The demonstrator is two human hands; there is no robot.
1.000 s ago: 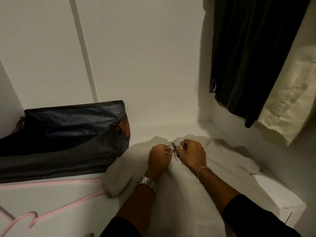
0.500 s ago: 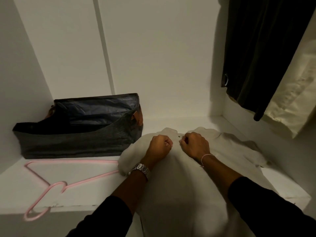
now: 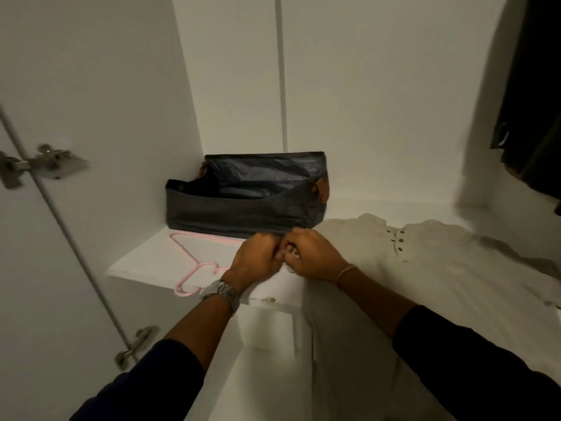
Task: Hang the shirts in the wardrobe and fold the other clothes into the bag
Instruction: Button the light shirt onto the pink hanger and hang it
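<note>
- Half a second ago both hands sat at the buttoned neck of the shirt (image 3: 440,268); now they have left it and come together over the shirt's left edge, just in front of the bag (image 3: 243,205).
- The left hand (image 3: 255,259) and right hand (image 3: 312,256) are curled into loose fists, knuckles nearly touching, pinching something small and pale between them — a tag or a bit of fabric edge, too small to tell.
- The view has swung left as well: a door (image 3: 60,208) with two metal hinges now shows, and the dark garment (image 3: 528,117) hanging at the right is mostly cut off.
- For the task, this looks like the end of buttoning. The neck buttons appear done up, so the hanger is probably wanted next.
- The shirt lies flat on the white shelf (image 3: 145,262), its lower part draping over the front edge. It is pale, soft and slightly rumpled, with a short row of dark round buttons.
- The pink hanger (image 3: 194,268) lies on the shelf just left of the hands — thin, smooth, with its hook at the shelf's front edge.
- The bag is a long, low, dark box of limp cloth, open-topped, with a shiny lining and a brown tab at one end.
- A metal watch (image 3: 223,291) sits on the left wrist and a thin bracelet (image 3: 346,271) on the right.
</note>
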